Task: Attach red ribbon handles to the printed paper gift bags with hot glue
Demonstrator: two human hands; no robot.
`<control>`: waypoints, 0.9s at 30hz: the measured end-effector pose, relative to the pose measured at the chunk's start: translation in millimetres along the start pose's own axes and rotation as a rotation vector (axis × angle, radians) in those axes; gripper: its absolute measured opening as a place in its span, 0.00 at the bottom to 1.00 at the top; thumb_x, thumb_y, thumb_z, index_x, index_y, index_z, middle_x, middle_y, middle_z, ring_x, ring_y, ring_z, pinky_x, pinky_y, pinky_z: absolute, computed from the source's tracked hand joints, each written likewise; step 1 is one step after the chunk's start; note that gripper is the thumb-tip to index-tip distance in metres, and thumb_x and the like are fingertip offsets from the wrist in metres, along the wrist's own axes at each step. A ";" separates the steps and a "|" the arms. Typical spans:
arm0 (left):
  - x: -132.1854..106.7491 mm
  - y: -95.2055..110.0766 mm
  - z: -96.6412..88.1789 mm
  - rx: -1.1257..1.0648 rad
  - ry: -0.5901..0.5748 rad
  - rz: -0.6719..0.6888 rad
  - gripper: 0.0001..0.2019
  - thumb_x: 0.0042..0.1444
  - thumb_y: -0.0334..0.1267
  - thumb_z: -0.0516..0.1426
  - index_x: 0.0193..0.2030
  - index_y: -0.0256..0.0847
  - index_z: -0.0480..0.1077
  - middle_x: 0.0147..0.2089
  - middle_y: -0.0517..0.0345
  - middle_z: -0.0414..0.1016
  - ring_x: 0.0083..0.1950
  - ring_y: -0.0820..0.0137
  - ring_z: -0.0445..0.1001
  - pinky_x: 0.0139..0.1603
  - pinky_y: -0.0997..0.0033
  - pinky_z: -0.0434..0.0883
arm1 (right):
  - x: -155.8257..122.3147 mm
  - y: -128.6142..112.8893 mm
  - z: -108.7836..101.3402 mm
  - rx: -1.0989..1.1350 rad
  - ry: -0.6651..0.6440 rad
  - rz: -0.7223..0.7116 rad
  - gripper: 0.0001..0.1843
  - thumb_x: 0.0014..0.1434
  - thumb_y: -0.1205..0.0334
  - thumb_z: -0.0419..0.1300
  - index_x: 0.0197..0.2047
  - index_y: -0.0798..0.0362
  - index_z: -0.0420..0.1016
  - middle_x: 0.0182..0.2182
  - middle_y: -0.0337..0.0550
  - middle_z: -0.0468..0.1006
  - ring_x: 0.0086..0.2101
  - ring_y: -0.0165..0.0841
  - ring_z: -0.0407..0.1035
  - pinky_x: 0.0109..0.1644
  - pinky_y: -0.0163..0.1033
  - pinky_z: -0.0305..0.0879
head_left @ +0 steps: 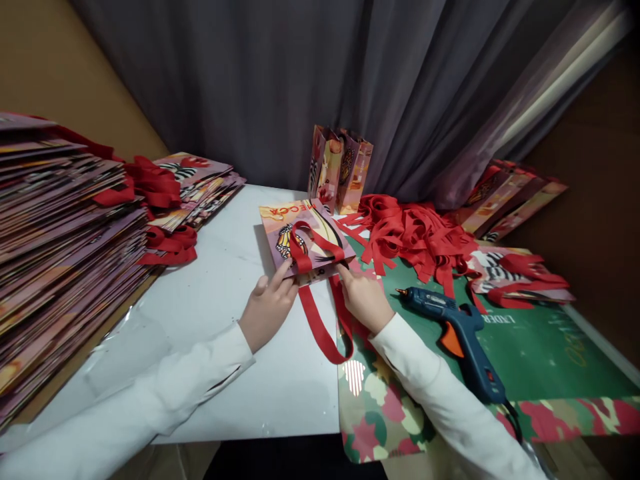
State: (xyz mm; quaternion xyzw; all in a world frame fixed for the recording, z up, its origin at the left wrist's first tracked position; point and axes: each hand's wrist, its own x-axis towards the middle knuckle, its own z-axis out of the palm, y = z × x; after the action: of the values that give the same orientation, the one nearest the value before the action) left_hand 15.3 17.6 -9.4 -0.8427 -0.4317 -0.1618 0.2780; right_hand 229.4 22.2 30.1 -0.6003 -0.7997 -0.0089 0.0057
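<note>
1. Gray curtains (pixel 250 87) hung behind a white counter (pixel 210 293), whose right part was covered by a green sheet (pixel 530 353) with a patterned border.
2. On the counter, straight ahead of the person, lay a printed paper bag (pixel 313 248), its red lettering upside down to the viewer and at the far end.
3. One red ribbon loop (pixel 300 250) rested on the bag's upper face; a second loop (pixel 314 320) hung from the near edge toward the person, between the two forearms.
4. At the near left corner was the left hand (pixel 269 307), its extended fingers (pixel 284 272) touching the bag's edge, just beside the upper loop's left end. Whether they pinched the paper could not be told.
5. At the near right corner was the right hand (pixel 366 297), its index finger pointing onto the edge by the ribbon; the remaining fingers were partly hidden, so their grip could not be told.
6. Just right of the right hand lay a blue glue gun (pixel 450 317), below a heap of red ribbons (pixel 405 230).
7. Two bags (pixel 354 173) stood upright beyond the handled one, and a tall stack of flat bags (pixel 60 253) filled the left side.
</note>
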 end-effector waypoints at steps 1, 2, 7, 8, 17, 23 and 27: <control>0.1 -0.4 0.4 -0.016 -0.014 -0.004 0.15 0.63 0.22 0.47 0.39 0.40 0.71 0.42 0.54 0.79 0.67 0.64 0.61 0.48 0.60 0.54 | 3.5 -0.2 0.9 -0.004 -0.008 -0.004 0.24 0.63 0.73 0.45 0.61 0.55 0.61 0.40 0.51 0.79 0.38 0.40 0.75 0.34 0.38 0.61; 0.1 -0.9 0.3 -0.030 -0.026 -0.009 0.14 0.63 0.22 0.47 0.39 0.41 0.71 0.42 0.54 0.79 0.67 0.64 0.60 0.49 0.59 0.54 | 6.9 -0.4 1.5 -0.005 -0.019 -0.008 0.23 0.62 0.73 0.45 0.59 0.56 0.63 0.40 0.51 0.79 0.37 0.40 0.75 0.33 0.38 0.61; -0.9 -1.4 -1.8 -0.052 -0.065 -0.013 0.13 0.62 0.21 0.49 0.41 0.40 0.71 0.43 0.54 0.79 0.68 0.64 0.59 0.49 0.58 0.53 | 17.1 -4.0 3.2 0.019 -0.035 0.004 0.16 0.64 0.70 0.46 0.51 0.54 0.68 0.40 0.50 0.79 0.38 0.41 0.75 0.34 0.39 0.61; -1.2 -1.2 -1.8 -0.050 -0.067 -0.011 0.13 0.62 0.22 0.49 0.42 0.40 0.71 0.43 0.54 0.79 0.68 0.65 0.58 0.49 0.59 0.52 | 17.0 -5.0 4.0 0.032 -0.024 0.014 0.14 0.65 0.67 0.47 0.50 0.54 0.68 0.41 0.51 0.78 0.39 0.41 0.75 0.35 0.39 0.62; -2.3 -2.3 1.1 -0.130 -0.036 -0.030 0.17 0.63 0.25 0.51 0.54 0.45 0.69 0.49 0.57 0.79 0.67 0.63 0.59 0.48 0.57 0.52 | 12.0 0.2 23.6 0.295 0.102 0.032 0.12 0.65 0.65 0.53 0.50 0.54 0.72 0.45 0.49 0.76 0.47 0.37 0.69 0.48 0.37 0.63; -0.8 -3.6 0.4 -0.163 -0.025 -0.037 0.16 0.62 0.25 0.52 0.52 0.46 0.71 0.48 0.58 0.79 0.66 0.62 0.60 0.47 0.56 0.51 | 8.9 1.8 28.3 0.098 0.133 -0.079 0.14 0.67 0.64 0.51 0.47 0.53 0.78 0.46 0.50 0.75 0.45 0.40 0.67 0.47 0.41 0.60; -0.9 -3.9 -0.1 -0.161 -0.027 -0.033 0.15 0.63 0.26 0.51 0.51 0.46 0.72 0.47 0.58 0.80 0.67 0.62 0.59 0.47 0.56 0.51 | -1.1 -0.7 31.2 -0.015 0.203 -0.145 0.18 0.68 0.64 0.48 0.54 0.56 0.75 0.43 0.52 0.75 0.44 0.42 0.64 0.49 0.45 0.58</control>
State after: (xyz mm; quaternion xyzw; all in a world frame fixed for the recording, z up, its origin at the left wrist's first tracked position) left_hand 11.5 18.8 -8.5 -0.8572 -0.4350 -0.1891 0.2006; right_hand 229.1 21.6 -1.1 -0.5368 -0.8363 -0.0758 0.0813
